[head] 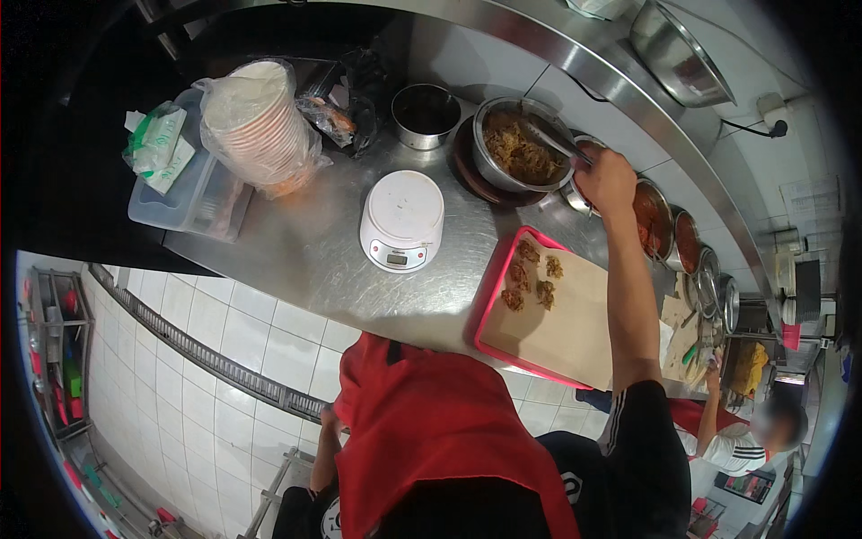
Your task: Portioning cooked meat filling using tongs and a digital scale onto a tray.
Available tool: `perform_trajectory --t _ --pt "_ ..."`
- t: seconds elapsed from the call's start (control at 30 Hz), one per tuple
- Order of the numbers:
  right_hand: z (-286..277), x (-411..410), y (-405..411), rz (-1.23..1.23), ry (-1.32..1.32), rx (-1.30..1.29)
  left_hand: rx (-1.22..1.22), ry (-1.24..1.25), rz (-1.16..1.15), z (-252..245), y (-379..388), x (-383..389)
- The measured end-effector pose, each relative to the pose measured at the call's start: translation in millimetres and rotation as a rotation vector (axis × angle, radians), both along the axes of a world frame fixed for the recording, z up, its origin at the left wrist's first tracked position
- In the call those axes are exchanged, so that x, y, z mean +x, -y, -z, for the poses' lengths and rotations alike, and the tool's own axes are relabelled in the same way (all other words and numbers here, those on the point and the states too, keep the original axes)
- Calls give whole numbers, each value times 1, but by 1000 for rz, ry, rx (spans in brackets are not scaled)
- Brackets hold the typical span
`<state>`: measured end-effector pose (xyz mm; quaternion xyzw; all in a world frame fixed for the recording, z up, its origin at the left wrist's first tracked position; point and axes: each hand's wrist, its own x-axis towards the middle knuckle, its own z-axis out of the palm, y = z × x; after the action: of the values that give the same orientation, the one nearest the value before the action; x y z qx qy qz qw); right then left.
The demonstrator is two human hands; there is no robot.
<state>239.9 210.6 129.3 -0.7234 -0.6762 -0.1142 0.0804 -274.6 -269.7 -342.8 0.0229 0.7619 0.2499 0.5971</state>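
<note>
My right hand [606, 180] grips the handle of a metal serving utensil [549, 138], either tongs or a spoon. Its far end rests in a steel bowl [481, 145] of shredded, brownish cooked food [517, 153]. Under that bowl is a round brown base [465, 176]. Below my right forearm lies a pink tray [488, 293] lined with brown paper [552, 330], where several small clumps of food [518, 276] sit toward the left side. Down by the side of my red apron [431, 411], my left hand [330, 418] is partly hidden; its fingers cannot be made out.
A white digital kitchen scale [404, 219] stands mid-counter, below a steel pot [425, 116]. Bagged stacked paper cups [256, 128] and a lidded plastic box [188, 202] occupy the left. Bowls of red sauce [650, 215] line the wall. Another person [734, 441] works at the far right.
</note>
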Motion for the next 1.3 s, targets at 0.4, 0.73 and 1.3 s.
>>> perform_trajectory --t 0.4,0.73,1.3 --pt "-22 48 -16 10 -227 179 -57 9 -114 -44 -29 12" --pt "2 40 -12 67 -116 65 7 -146 103 -68 -49 20" --pt "9 81 -17 -15 -701 95 157 -162 214 -56 -32 7"
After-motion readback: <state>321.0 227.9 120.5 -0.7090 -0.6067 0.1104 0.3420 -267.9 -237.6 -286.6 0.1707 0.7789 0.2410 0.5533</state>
